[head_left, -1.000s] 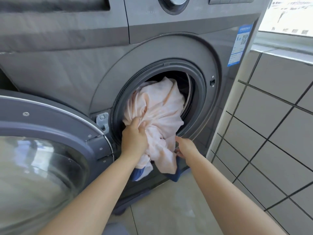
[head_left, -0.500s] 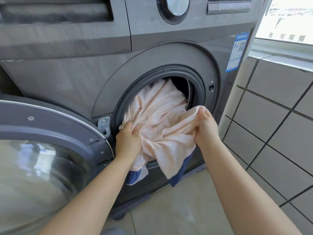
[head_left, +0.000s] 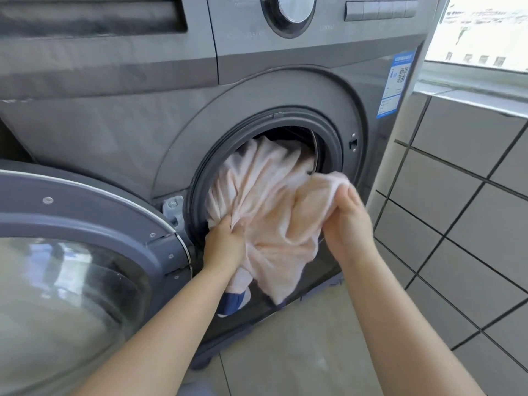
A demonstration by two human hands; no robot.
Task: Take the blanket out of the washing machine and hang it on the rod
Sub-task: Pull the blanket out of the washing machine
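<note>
Both hands (head_left: 225, 241) (head_left: 347, 224) clutching blanket (head_left: 274, 212) at washing machine (head_left: 143, 132) mouth, open door (head_left: 85, 241) left

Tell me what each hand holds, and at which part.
Both grip the pale pink fabric blanket: the left hand a bunched fold near its lower left, the right hand its upper right edge.

Your left hand (head_left: 225, 244) grips a bunched fold of the pale pink blanket (head_left: 274, 212) at the lower left of the washing machine (head_left: 120, 138) opening. Your right hand (head_left: 347, 224) pinches another fold at the opening's right edge. The blanket hangs partly out of the drum; the door (head_left: 85, 252) stands open at left.
</note>
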